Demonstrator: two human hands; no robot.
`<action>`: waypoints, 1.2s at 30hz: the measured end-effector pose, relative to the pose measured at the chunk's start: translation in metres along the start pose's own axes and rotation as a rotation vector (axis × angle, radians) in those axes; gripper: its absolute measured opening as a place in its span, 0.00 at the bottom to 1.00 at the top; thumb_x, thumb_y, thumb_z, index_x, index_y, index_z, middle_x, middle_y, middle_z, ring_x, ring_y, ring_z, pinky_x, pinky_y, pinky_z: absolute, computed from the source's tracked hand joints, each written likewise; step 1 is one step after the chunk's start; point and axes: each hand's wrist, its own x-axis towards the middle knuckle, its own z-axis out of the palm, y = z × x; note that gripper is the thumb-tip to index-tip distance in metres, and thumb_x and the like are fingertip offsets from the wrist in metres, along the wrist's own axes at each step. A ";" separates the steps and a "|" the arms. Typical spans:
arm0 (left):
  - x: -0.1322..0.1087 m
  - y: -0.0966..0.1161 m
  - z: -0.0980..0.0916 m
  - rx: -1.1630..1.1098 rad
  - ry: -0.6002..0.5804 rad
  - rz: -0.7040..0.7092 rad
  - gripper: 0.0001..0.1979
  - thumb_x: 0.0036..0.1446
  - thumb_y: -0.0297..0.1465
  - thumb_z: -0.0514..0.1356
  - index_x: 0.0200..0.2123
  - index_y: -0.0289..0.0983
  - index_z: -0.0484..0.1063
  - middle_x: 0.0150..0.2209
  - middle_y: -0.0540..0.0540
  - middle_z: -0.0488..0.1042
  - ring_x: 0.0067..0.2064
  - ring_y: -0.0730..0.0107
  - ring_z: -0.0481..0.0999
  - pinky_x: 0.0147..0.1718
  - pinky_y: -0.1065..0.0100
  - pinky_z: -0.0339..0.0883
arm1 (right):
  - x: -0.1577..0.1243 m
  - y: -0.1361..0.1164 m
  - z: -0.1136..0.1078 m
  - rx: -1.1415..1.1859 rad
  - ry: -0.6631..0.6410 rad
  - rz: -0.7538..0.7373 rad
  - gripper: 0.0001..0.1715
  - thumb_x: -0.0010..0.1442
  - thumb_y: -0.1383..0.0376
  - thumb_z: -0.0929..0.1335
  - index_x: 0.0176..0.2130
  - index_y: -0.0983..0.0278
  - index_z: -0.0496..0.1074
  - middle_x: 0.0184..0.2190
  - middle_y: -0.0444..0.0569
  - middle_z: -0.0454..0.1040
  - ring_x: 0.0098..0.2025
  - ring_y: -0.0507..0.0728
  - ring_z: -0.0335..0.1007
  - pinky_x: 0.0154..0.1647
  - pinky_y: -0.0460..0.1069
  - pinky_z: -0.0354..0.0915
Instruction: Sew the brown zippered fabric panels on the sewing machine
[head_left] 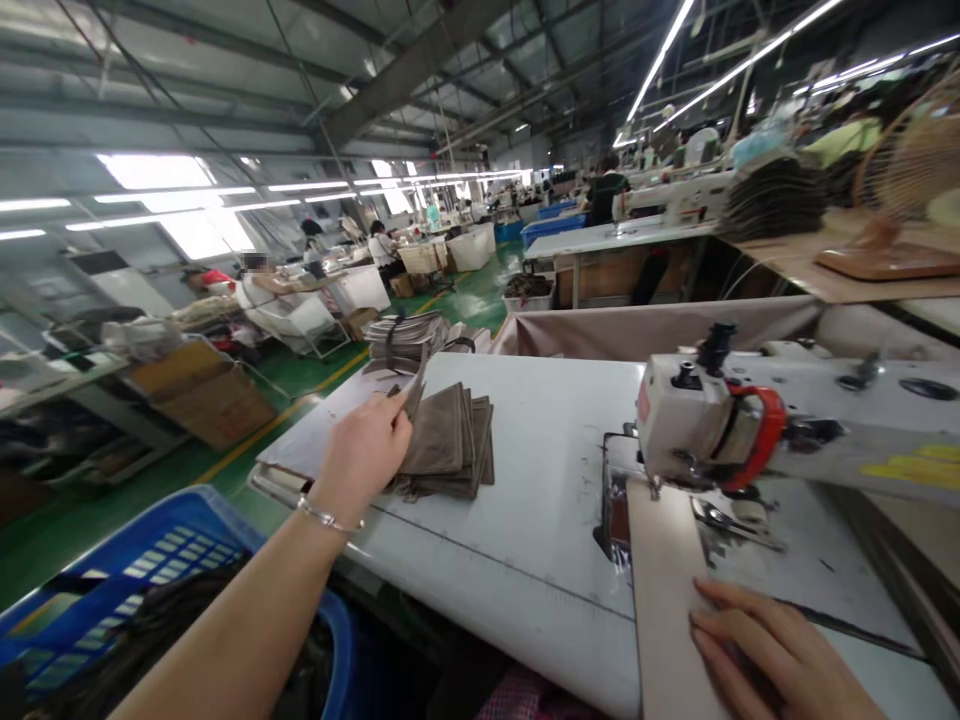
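My left hand (367,440) reaches out to a stack of brown fabric pieces (450,445) on the white worktable (540,500) and pinches the top piece, lifting its corner. My right hand (772,650) lies flat with its fingers stretched out on a long beige strip (664,600) that runs under the sewing machine's presser foot. The sewing machine (720,420), white with a red part, stands at the right of the table. A silver bracelet sits on my left wrist.
A blue plastic crate (135,570) with dark material stands at the lower left, below the table's edge. A second pile of fabric pieces (409,340) lies at the table's far end. Other people work at tables in the background. A fan (907,180) stands at the upper right.
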 end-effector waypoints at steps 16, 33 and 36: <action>-0.033 0.160 0.086 -0.721 -0.350 0.362 0.08 0.56 0.31 0.62 0.39 0.36 0.70 0.46 0.42 0.69 0.52 0.57 0.66 0.54 0.55 0.59 | 0.061 0.009 -0.012 0.198 -0.147 0.192 0.15 0.64 0.68 0.62 0.48 0.58 0.73 0.48 0.50 0.73 0.51 0.61 0.67 0.55 0.62 0.62; -0.044 0.155 0.035 -0.957 -0.401 0.290 0.03 0.62 0.32 0.57 0.37 0.39 0.66 0.34 0.53 0.69 0.37 0.70 0.69 0.37 0.70 0.58 | 0.054 -0.041 -0.070 0.765 -0.152 0.712 0.17 0.65 0.53 0.63 0.33 0.62 0.69 0.28 0.44 0.69 0.32 0.53 0.65 0.33 0.46 0.63; -0.044 0.154 0.033 -0.952 -0.384 0.267 0.03 0.62 0.32 0.57 0.36 0.39 0.65 0.32 0.54 0.67 0.34 0.71 0.68 0.35 0.70 0.58 | 0.044 -0.054 -0.080 0.863 -0.332 0.691 0.21 0.67 0.53 0.59 0.29 0.62 0.67 0.26 0.44 0.67 0.31 0.53 0.64 0.33 0.47 0.62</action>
